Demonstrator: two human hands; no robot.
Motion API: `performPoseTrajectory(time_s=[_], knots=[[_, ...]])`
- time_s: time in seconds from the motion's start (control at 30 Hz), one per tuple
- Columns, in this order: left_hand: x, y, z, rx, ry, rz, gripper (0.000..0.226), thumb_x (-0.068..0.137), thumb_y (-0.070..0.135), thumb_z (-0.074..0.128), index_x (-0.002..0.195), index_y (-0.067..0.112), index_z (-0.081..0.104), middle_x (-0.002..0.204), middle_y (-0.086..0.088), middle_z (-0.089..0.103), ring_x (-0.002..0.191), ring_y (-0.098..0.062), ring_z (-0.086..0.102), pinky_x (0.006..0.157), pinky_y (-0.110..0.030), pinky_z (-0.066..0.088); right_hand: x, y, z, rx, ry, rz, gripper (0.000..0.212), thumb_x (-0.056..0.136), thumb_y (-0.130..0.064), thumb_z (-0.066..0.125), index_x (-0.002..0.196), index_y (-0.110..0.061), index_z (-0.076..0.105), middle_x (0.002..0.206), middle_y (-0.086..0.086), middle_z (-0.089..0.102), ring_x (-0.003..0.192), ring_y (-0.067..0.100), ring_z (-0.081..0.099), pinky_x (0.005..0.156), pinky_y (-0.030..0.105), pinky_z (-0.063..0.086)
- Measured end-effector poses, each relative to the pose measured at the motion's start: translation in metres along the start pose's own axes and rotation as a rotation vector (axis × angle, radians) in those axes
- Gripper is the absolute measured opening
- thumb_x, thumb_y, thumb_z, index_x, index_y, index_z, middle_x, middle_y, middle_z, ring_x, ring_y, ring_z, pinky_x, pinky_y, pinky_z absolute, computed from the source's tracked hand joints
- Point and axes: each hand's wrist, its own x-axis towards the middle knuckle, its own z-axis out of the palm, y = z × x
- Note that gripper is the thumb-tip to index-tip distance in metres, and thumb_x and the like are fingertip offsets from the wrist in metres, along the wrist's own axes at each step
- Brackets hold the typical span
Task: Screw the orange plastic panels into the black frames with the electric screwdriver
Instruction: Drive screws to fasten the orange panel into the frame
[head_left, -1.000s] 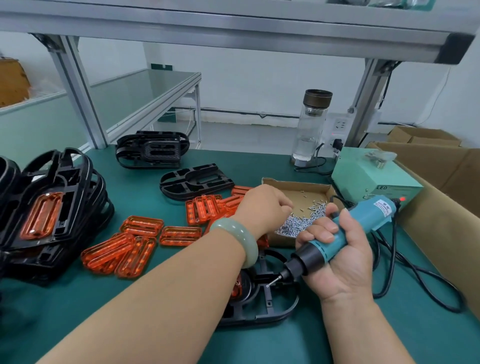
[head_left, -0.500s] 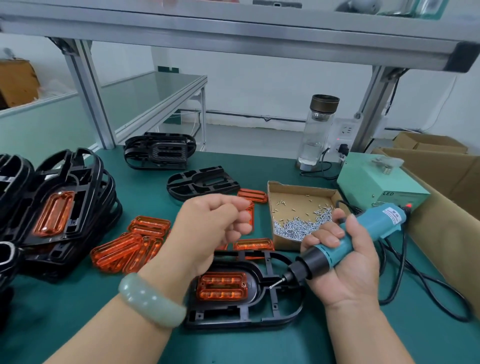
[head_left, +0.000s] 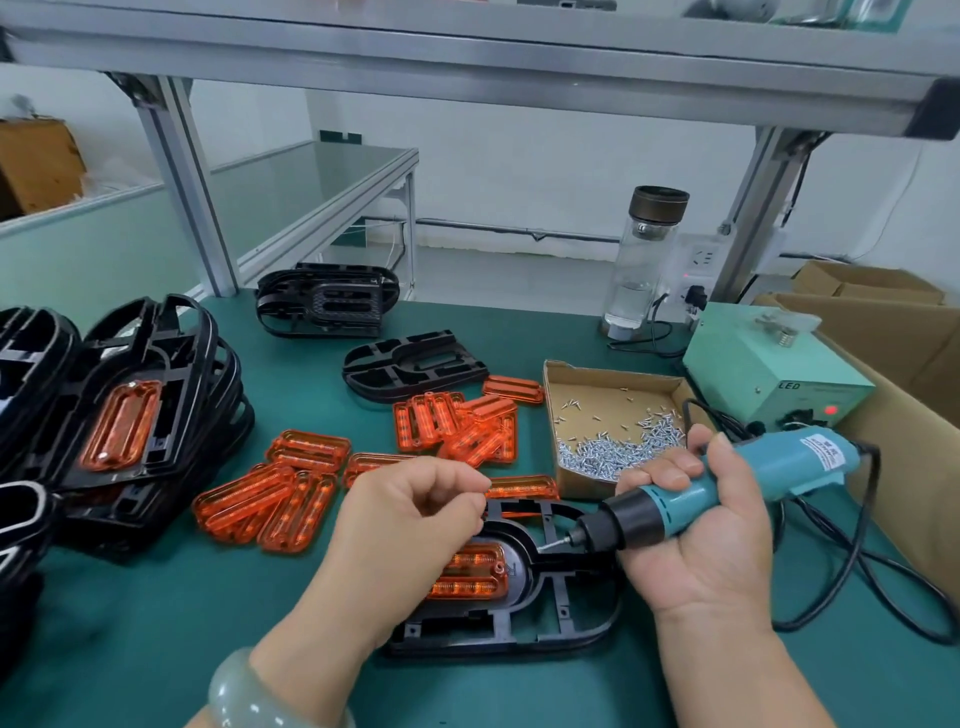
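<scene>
A black frame (head_left: 566, 621) lies flat on the green table in front of me, with an orange panel (head_left: 470, 574) seated in its opening. My left hand (head_left: 410, 525) hovers over the frame's left part with its fingers curled, thumb and fingertips pinching something small like a screw. My right hand (head_left: 701, 530) grips the teal electric screwdriver (head_left: 727, 475). The screwdriver's bit (head_left: 553, 544) points down-left at the frame, just right of the panel. Loose orange panels (head_left: 452, 431) lie scattered behind the frame.
An open cardboard box of screws (head_left: 608, 415) sits just behind the right hand, with the teal power supply (head_left: 763, 374) and its cables to the right. Black frames holding orange panels are stacked at the left (head_left: 130, 410). Behind them are two more black parts (head_left: 410, 364) and a glass bottle (head_left: 644, 260).
My left hand drew back from the screw box to above the frame, with its fingers pinched. The seated panel, hidden by the arm before, now shows. The screwdriver has barely moved.
</scene>
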Motion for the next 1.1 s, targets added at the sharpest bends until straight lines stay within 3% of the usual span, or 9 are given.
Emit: performPoseTrajectory(time_s=[0.2,0.33,0.43,0.53,0.63,0.93,1.1], knots=[[-0.006,0.001,0.006,-0.001,-0.078,0.031,0.034,0.08,0.007,0.069,0.082,0.041,0.073,0.071,0.003,0.068,0.059,-0.002,0.057,0.06,-0.013,0.049,0.002,0.001,-0.001,0.005,0.059,-0.044,0.007,0.093,-0.026,0.054,0.087,-0.024,0.052,0.056,-0.012,0.044,0.043,0.002,0.044,0.053,0.019,0.044],[-0.009,0.002,0.01,0.027,-0.107,0.011,0.033,0.079,0.013,0.072,0.085,0.045,0.07,0.069,0.007,0.071,0.064,-0.009,0.067,0.064,-0.018,0.052,0.0,0.001,0.0,0.012,0.025,-0.053,0.009,0.082,-0.026,0.06,0.085,-0.024,0.052,0.057,-0.012,0.044,0.043,0.002,0.044,0.053,0.018,0.045],[-0.011,0.003,0.012,0.089,-0.093,0.034,0.019,0.081,0.02,0.071,0.077,0.039,0.071,0.059,0.011,0.067,0.054,0.0,0.061,0.056,-0.008,0.044,-0.001,0.001,0.002,0.02,0.016,-0.056,0.016,0.074,-0.028,0.062,0.085,-0.023,0.052,0.059,-0.012,0.044,0.045,0.002,0.044,0.054,0.019,0.045],[-0.012,0.004,0.013,0.152,-0.089,0.069,0.017,0.082,0.023,0.067,0.071,0.036,0.07,0.064,0.016,0.067,0.054,0.003,0.057,0.056,-0.007,0.042,-0.001,0.002,0.002,0.019,0.02,-0.058,0.015,0.074,-0.029,0.061,0.083,-0.023,0.052,0.059,-0.012,0.044,0.045,0.002,0.044,0.056,0.02,0.044],[-0.013,0.005,0.013,0.149,-0.116,0.073,0.019,0.084,0.024,0.065,0.078,0.042,0.068,0.071,0.014,0.069,0.054,0.003,0.057,0.054,-0.007,0.043,-0.001,0.001,0.002,0.036,0.021,-0.05,0.015,0.073,-0.029,0.061,0.083,-0.023,0.052,0.059,-0.013,0.044,0.045,0.002,0.045,0.055,0.019,0.044],[-0.016,0.005,0.015,0.187,-0.16,0.077,0.025,0.088,0.026,0.062,0.065,0.033,0.065,0.063,0.022,0.065,0.05,0.004,0.056,0.05,-0.006,0.04,-0.001,0.001,0.002,0.044,0.025,-0.048,0.014,0.074,-0.028,0.061,0.083,-0.023,0.052,0.059,-0.012,0.045,0.045,0.001,0.045,0.056,0.019,0.044],[-0.017,0.004,0.015,0.154,-0.181,0.067,0.016,0.086,0.028,0.064,0.074,0.038,0.069,0.07,0.014,0.069,0.052,0.002,0.058,0.051,-0.008,0.043,0.0,0.001,0.002,0.048,0.028,-0.047,0.015,0.073,-0.028,0.062,0.083,-0.023,0.052,0.059,-0.012,0.045,0.045,0.001,0.045,0.059,0.02,0.042]])
